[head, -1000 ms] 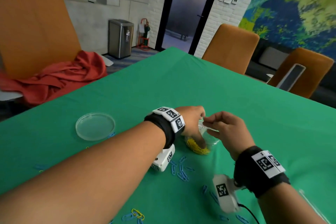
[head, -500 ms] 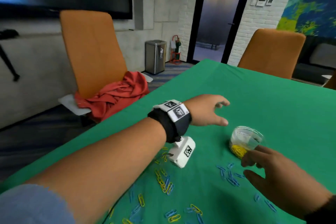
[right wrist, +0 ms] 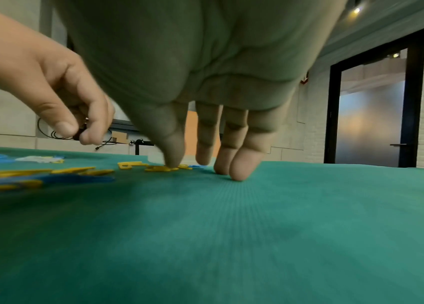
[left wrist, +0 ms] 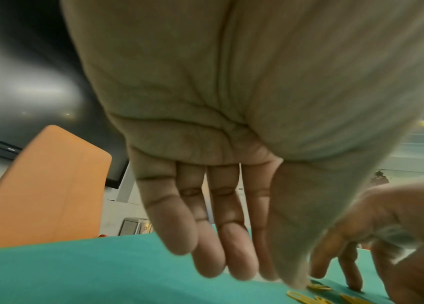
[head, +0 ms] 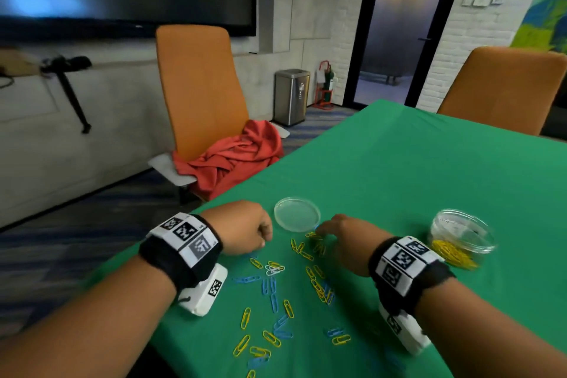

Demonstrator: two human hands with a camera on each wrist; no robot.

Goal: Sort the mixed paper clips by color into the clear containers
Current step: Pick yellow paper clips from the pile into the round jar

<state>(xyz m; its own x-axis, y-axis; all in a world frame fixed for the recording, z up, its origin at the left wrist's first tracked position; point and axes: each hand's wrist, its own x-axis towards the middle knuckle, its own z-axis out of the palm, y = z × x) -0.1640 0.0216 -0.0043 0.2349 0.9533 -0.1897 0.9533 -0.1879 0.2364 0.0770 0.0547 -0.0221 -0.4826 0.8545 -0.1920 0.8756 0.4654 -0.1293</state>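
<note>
Right wrist view puts you closest: your right hand (right wrist: 205, 86) has its thumb tip down on a yellow clip (right wrist: 161, 168) and its outer fingertips (right wrist: 239, 174) on the green surface (right wrist: 257, 236), grip wide, nothing lifted yet. Slide the thumb toward the forefinger to tip that clip's edge up off the cloth, then pinch it; pressing flat will only drag it.

From the head camera, loose clips (head: 317, 287), yellow and blue with one white, lie between your wrists and nearer you. Take only yellow here, since blue ones sit tangled among them. Your left hand (head: 242, 228) hangs just left of the heap, fingers loosely bent toward the thumb; whether it holds a clip I cannot tell.

Just beyond your fingertips lies a shallow clear dish (head: 297, 214), seemingly empty. Farther right stands the jar (head: 461, 235) with yellow clips in it, tilted toward you I judge, so carry the yellow one there and drop it low.
</note>
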